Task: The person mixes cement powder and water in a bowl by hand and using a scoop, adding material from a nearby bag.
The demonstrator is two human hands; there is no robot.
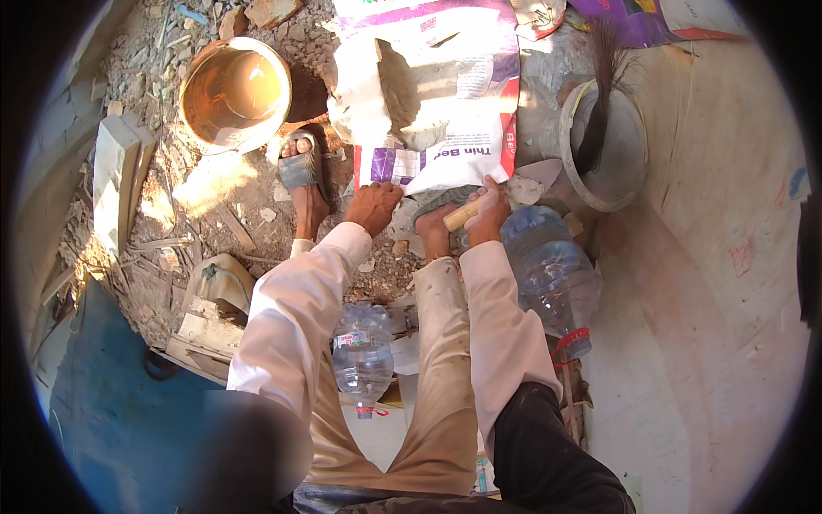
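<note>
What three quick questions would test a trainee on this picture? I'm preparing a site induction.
1. True or false: the right hand holds a wooden handle.
2. What does the left hand touch? A) the orange bucket B) the lower edge of the white sack C) the small bottle
3. Fill in: the large clear water bottle lies beside the person's ____ forearm.

Key
1. True; its grip is closed round the handle.
2. B; it rests on the white sack, away from the orange bucket and the small bottle.
3. right
</note>
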